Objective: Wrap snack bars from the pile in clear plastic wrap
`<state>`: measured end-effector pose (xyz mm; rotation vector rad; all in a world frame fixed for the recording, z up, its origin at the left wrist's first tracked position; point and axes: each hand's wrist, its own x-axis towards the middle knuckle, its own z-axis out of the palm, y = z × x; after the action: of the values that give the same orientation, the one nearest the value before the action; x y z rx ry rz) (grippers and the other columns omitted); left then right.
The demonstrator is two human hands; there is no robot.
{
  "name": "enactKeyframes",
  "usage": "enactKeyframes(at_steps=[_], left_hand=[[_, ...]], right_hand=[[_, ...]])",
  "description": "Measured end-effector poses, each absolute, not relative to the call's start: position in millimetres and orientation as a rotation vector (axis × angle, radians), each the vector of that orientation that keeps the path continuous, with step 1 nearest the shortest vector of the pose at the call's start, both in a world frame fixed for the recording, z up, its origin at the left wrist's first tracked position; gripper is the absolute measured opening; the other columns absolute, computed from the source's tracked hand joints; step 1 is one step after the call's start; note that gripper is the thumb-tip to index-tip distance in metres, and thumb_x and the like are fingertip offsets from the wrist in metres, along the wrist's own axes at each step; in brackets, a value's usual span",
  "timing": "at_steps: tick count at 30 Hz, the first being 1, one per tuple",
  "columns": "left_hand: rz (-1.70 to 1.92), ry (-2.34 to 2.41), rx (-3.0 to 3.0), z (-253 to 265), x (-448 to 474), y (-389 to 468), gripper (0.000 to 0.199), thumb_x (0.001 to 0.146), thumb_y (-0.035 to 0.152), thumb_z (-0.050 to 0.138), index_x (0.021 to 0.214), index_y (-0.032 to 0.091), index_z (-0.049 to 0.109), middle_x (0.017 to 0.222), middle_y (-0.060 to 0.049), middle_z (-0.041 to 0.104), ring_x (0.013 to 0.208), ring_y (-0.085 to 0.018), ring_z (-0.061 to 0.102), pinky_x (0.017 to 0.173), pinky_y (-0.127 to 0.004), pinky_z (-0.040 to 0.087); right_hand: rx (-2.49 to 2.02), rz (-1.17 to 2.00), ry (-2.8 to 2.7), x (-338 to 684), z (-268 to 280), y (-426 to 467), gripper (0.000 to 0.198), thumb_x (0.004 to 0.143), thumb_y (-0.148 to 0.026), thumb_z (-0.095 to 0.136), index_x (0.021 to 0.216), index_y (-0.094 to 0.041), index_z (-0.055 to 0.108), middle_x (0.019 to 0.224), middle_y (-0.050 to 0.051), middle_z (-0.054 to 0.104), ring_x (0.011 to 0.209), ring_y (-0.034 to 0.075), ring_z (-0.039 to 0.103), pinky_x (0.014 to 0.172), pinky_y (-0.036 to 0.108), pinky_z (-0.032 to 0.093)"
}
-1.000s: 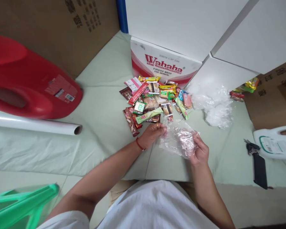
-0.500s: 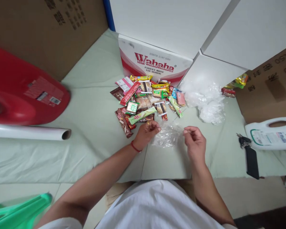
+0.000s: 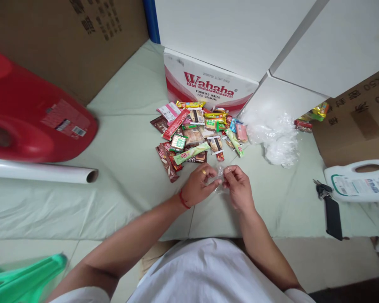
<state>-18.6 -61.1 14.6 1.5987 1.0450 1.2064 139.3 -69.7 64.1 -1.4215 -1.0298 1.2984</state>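
Note:
A clear plastic bag [image 3: 220,188] is bunched between my two hands, just in front of the snack pile. My left hand [image 3: 199,185], with a ring and a red cord at the wrist, is closed on the bag's left side. Opposite it, my right hand [image 3: 239,187] pinches the bag's right side. Much of the bag is hidden behind my fingers. Just beyond lie several wrapped snacks, among them a light green bar [image 3: 192,153], a red bar [image 3: 176,124] and a brown packet [image 3: 167,163].
Behind the snacks stands a Wahaha water carton [image 3: 208,84]. Crumpled clear bags [image 3: 276,139] lie to its right. A white jug [image 3: 360,181], keys and a black phone-like object [image 3: 333,216] are far right. At left are a large red jug [image 3: 34,113] and a white roll [image 3: 41,170].
My hands have come together, the right one moving left. The plastic bag, spread out between them before, is now gathered up. The view has shifted slightly.

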Motion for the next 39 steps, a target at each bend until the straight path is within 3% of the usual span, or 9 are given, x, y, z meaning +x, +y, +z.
enactKeyframes(at_steps=[5,10,13,17,22,26,30,33,39], left_hand=[[1.061,0.929,1.207,10,-16,-56,0.059,0.098,0.077,0.045,0.084,0.020,0.058,0.067,0.002,0.053,0.061,-0.014,0.047,0.060,-0.029,0.038],[1.045,0.933,0.992,10,-16,-49,0.051,0.081,0.067,0.075,0.077,0.020,0.056,0.060,0.007,0.048,0.055,-0.009,0.039,0.054,-0.025,0.032],[1.065,0.902,0.927,9,-16,-47,0.047,0.083,0.063,0.074,0.078,0.020,0.057,0.064,0.004,0.054,0.057,-0.009,0.044,0.055,-0.024,0.035],[1.144,1.016,0.906,5,-13,-47,0.044,0.083,0.057,0.076,0.102,0.021,0.059,0.084,0.002,0.060,0.058,-0.007,0.043,0.053,-0.022,0.033],[1.191,1.250,1.026,0,-12,-44,0.076,0.076,0.047,0.085,0.139,0.022,0.049,0.127,-0.007,0.060,0.058,-0.003,0.041,0.058,-0.023,0.040],[1.091,1.362,1.287,-2,-14,-42,0.067,0.076,0.033,0.082,0.136,0.022,0.055,0.128,-0.009,0.061,0.063,-0.008,0.048,0.066,-0.029,0.049],[1.026,1.488,1.565,-6,-13,-44,0.046,0.078,0.017,0.071,0.123,0.021,0.062,0.130,-0.012,0.060,0.099,-0.025,0.064,0.092,-0.041,0.056],[0.981,1.547,1.647,-8,-10,-46,0.044,0.079,0.013,0.066,0.123,0.018,0.061,0.135,-0.016,0.058,0.115,-0.033,0.063,0.101,-0.049,0.054],[1.040,1.593,1.588,-11,-11,-43,0.044,0.075,0.011,0.069,0.118,0.019,0.062,0.124,-0.012,0.060,0.082,-0.020,0.063,0.089,-0.041,0.058]], right_hand=[[-1.372,1.189,-1.301,144,61,-75,0.026,0.090,-0.049,0.075,0.085,-0.024,0.072,0.077,-0.001,0.061,0.070,0.015,0.053,0.065,0.028,0.043],[-1.319,1.050,-1.433,152,54,-85,0.011,0.092,-0.038,0.077,0.091,-0.029,0.083,0.090,0.003,0.067,0.081,0.017,0.058,0.072,0.031,0.044],[-1.323,1.045,-1.269,163,49,-93,0.008,0.088,-0.037,0.081,0.088,-0.029,0.084,0.090,0.003,0.067,0.087,0.018,0.060,0.076,0.031,0.046],[-1.219,1.262,-0.936,175,46,-105,0.016,0.078,-0.040,0.087,0.080,-0.026,0.080,0.109,0.006,0.074,0.102,0.022,0.065,0.085,0.035,0.052],[-1.059,1.547,-0.531,183,52,-114,0.024,0.067,-0.037,0.091,0.071,-0.025,0.071,0.131,0.007,0.075,0.118,0.030,0.068,0.098,0.050,0.056],[-1.064,1.519,-0.480,199,54,-121,0.028,0.067,-0.039,0.091,0.066,-0.025,0.067,0.127,0.007,0.076,0.118,0.030,0.070,0.104,0.053,0.054],[-1.239,1.365,-0.486,226,45,-152,0.023,0.072,-0.037,0.092,0.078,-0.026,0.073,0.106,0.005,0.077,0.093,0.022,0.071,0.082,0.040,0.060],[-1.473,1.284,-0.528,246,40,-190,0.024,0.075,-0.039,0.093,0.082,-0.025,0.075,0.081,0.001,0.068,0.070,0.017,0.062,0.060,0.029,0.052],[-1.973,1.480,-0.987,292,63,-236,0.043,0.075,-0.062,0.087,0.080,-0.020,0.078,0.074,0.004,0.068,0.065,0.018,0.058,0.058,0.030,0.048]])
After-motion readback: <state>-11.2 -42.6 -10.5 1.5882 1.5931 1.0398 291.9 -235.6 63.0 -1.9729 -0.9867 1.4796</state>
